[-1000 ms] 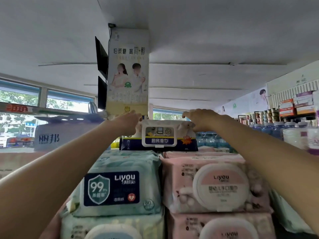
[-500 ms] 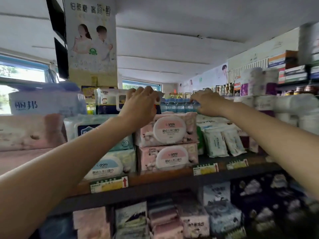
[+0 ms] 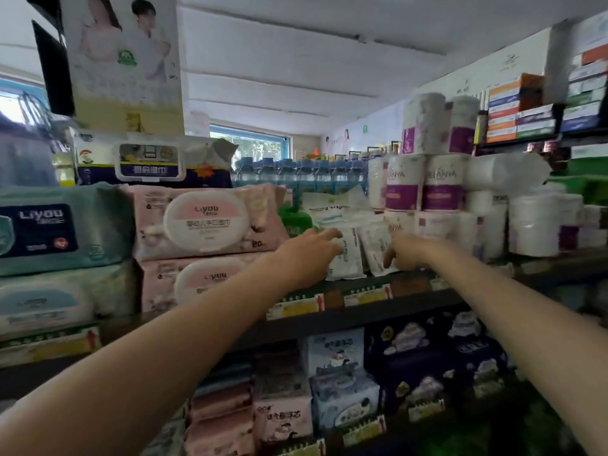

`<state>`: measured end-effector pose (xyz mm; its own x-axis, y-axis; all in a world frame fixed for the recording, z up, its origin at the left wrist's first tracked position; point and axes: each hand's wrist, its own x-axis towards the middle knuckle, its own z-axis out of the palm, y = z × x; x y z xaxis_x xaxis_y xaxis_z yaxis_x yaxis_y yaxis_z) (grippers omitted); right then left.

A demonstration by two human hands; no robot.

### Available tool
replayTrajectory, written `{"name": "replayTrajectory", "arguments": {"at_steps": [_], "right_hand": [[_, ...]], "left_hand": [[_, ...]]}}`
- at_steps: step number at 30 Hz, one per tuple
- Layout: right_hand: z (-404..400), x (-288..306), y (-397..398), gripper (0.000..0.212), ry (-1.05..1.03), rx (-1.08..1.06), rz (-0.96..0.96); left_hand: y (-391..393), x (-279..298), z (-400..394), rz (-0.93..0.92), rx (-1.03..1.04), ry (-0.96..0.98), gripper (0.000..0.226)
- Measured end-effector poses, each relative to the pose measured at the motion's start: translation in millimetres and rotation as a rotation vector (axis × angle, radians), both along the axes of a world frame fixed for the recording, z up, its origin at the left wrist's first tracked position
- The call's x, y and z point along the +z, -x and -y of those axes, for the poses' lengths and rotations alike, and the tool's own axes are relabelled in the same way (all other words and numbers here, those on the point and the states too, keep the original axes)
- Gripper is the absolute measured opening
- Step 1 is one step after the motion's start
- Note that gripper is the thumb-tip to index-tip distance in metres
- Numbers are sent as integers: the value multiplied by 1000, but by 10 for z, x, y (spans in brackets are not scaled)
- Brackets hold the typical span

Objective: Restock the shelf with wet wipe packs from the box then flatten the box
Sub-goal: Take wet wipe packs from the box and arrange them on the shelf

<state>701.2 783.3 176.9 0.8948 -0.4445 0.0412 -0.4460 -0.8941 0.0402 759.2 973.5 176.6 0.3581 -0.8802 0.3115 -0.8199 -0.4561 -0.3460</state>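
Both hands reach the small white upright wet wipe packs (image 3: 345, 255) on the dark shelf (image 3: 362, 315), left hand (image 3: 312, 255) with fingers extended touching one, right hand (image 3: 406, 253) loosely curled beside them, holding nothing, right of the stacked pink wipe packs (image 3: 207, 222), left of purple-banded tissue rolls (image 3: 424, 185).

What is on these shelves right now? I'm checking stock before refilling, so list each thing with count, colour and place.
kitchen wipe pack: one, white and navy, on top of the stacks, upper left.
pink wipe packs: two, stacked, centre left on the upper shelf.
teal wipe pack: one, left, atop a pale blue-lidded pack.
small white packs: several upright, centre shelf, count unclear.
paper rolls: many, white with purple labels, right.
water bottles: a row, blue caps, behind.
price tags: several, yellow, along the shelf edge.
left hand: fingers straight, at the small white packs.
right hand: fingers by the same packs.
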Motion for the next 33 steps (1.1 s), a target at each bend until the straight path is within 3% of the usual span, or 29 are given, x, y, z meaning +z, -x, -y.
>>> {"name": "replayTrajectory", "arguments": {"at_steps": [5,12,22,27,31,33], "right_hand": [[542,-171,-229,43,-45,7,-93],[723,-226,-438,47,-178,130,-120],[665,-210,-480,52,-143,160,-82],[634,-5,-259,53,-192,157,94],[448,110,-24,53,-194,149,195],[299,135,130,50,-181,142,205]], "left_hand": [[-263,-99,603,-129,107,-113,51],[-487,-200,903,-158,213,-321,59],[-476,-191,1039,-45,260,-365,58],[-366,-126,934,19,205,-220,49],[-67,-140,874,114,24,56,33],[99,-199,822,157,-96,99,32]]}}
